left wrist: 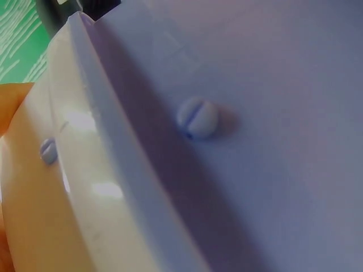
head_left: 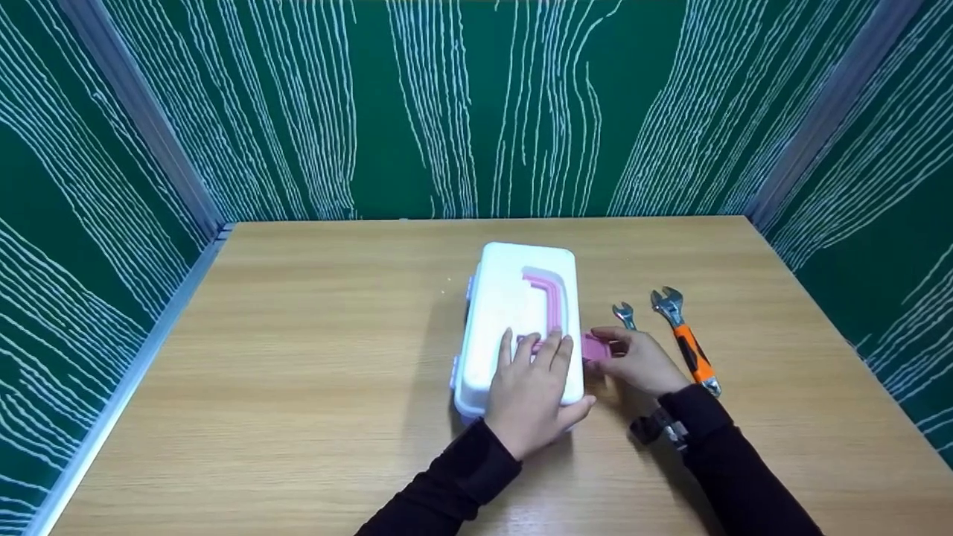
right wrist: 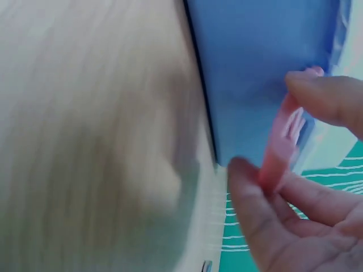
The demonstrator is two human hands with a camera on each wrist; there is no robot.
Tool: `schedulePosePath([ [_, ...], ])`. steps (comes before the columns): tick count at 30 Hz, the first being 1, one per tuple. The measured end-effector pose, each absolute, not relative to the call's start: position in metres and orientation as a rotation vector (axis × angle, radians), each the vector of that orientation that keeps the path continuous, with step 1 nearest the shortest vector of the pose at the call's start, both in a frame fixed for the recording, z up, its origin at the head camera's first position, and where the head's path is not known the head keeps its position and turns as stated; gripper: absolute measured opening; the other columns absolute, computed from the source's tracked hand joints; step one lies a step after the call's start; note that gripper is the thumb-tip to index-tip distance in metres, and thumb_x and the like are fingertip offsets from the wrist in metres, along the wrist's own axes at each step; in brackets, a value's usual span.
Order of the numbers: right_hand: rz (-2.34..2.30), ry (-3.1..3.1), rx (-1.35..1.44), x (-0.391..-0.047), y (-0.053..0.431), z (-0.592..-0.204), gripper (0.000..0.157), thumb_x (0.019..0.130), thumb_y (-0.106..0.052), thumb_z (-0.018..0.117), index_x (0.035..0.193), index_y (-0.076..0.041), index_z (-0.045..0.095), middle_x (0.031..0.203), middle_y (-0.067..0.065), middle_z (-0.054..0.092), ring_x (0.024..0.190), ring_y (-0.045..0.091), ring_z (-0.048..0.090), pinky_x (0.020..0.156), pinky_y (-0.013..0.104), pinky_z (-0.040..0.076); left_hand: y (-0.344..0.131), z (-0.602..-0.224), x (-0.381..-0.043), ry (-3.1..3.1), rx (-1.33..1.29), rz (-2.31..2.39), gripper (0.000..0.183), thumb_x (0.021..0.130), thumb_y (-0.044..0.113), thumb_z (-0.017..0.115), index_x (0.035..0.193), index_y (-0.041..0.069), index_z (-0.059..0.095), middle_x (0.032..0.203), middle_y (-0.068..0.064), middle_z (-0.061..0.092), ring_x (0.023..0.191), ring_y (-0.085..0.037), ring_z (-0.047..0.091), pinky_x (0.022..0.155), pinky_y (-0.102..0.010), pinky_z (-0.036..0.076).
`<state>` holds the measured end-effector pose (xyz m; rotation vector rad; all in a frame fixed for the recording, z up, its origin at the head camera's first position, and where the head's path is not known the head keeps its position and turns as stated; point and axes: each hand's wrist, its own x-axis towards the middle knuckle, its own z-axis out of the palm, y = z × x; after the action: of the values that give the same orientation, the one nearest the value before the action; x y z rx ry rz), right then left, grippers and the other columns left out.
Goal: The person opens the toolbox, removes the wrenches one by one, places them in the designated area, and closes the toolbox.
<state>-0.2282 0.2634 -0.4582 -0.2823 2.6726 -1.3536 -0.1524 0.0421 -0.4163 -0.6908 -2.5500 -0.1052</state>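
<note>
A toolbox (head_left: 495, 298) with a white lid and a pink handle (head_left: 553, 301) folded into its top stands on the table. My left hand (head_left: 530, 394) rests on the near part of the lid with fingers extended, partly over the handle. In the left wrist view the box's bluish end wall (left wrist: 272, 141) and lid rim fill most of the picture. At the box's right side my right hand (head_left: 644, 361) pinches a pink latch (head_left: 595, 348) between thumb and fingers. The right wrist view shows this latch (right wrist: 281, 147) swung out from the blue box wall (right wrist: 249, 85).
Right of the box lie a small adjustable wrench (head_left: 624, 314), partly hidden behind the right hand, and a larger one with an orange and black grip (head_left: 692, 350). Green walls (head_left: 372, 112) with white lines enclose the wooden table (head_left: 313, 357) at the back and sides.
</note>
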Motion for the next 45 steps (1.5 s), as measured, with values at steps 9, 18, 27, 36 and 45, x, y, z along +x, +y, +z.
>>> schedulePosePath([
  [9, -1.742, 2.55, -0.294, -0.221, 0.269, -0.451, 0.064, 0.083, -0.002, 0.073, 0.14, 0.007, 0.044, 0.129, 0.028, 0.056, 0.094, 0.007, 0.063, 0.081, 0.017, 0.054, 0.042, -0.414, -0.153, -2.578, -0.703, -0.076, 0.079, 0.085, 0.071, 0.052, 0.14, 0.014, 0.053, 0.143, -0.002, 0.056, 0.125, -0.022, 0.055, 0.112, -0.053, 0.034],
  [18, -1.759, 2.629, -0.359, -0.221, 0.264, -0.448, 0.056, 0.086, -0.01, 0.074, 0.136, 0.001, 0.052, 0.127, 0.024, 0.059, 0.096, 0.002, 0.063, 0.085, 0.014, 0.052, 0.043, -0.414, -0.153, -2.556, -0.703, -0.074, 0.079, 0.085, 0.07, 0.054, 0.14, 0.015, 0.053, 0.142, -0.001, 0.057, 0.124, -0.022, 0.055, 0.112, -0.053, 0.035],
  [27, -1.688, 2.63, -0.49, -0.229, 0.257, -0.443, 0.052, 0.091, -0.02, 0.07, 0.138, -0.005, 0.055, 0.134, 0.017, 0.059, 0.111, 0.014, 0.064, 0.092, 0.014, 0.049, 0.042, -0.415, -0.153, -2.553, -0.694, -0.078, 0.079, 0.083, 0.069, 0.057, 0.139, 0.015, 0.054, 0.141, -0.001, 0.058, 0.124, -0.022, 0.056, 0.112, -0.052, 0.035],
  [36, -1.567, 2.644, -0.476, -0.232, 0.251, -0.441, 0.048, 0.094, -0.02, 0.066, 0.138, -0.006, 0.055, 0.134, 0.018, 0.056, 0.118, 0.034, 0.061, 0.091, 0.017, 0.051, 0.042, -0.415, -0.153, -2.544, -0.698, -0.086, 0.078, 0.083, 0.069, 0.058, 0.139, 0.014, 0.054, 0.14, -0.001, 0.058, 0.123, -0.022, 0.056, 0.111, -0.052, 0.036],
  [45, -1.561, 2.627, -0.481, -0.233, 0.248, -0.447, 0.042, 0.093, -0.008, 0.063, 0.134, 0.002, 0.056, 0.13, 0.02, 0.058, 0.116, 0.033, 0.06, 0.092, 0.016, 0.048, 0.042, -0.414, -0.151, -2.563, -0.691, -0.072, 0.079, 0.084, 0.07, 0.055, 0.14, 0.015, 0.053, 0.141, -0.002, 0.057, 0.124, -0.022, 0.055, 0.111, -0.052, 0.036],
])
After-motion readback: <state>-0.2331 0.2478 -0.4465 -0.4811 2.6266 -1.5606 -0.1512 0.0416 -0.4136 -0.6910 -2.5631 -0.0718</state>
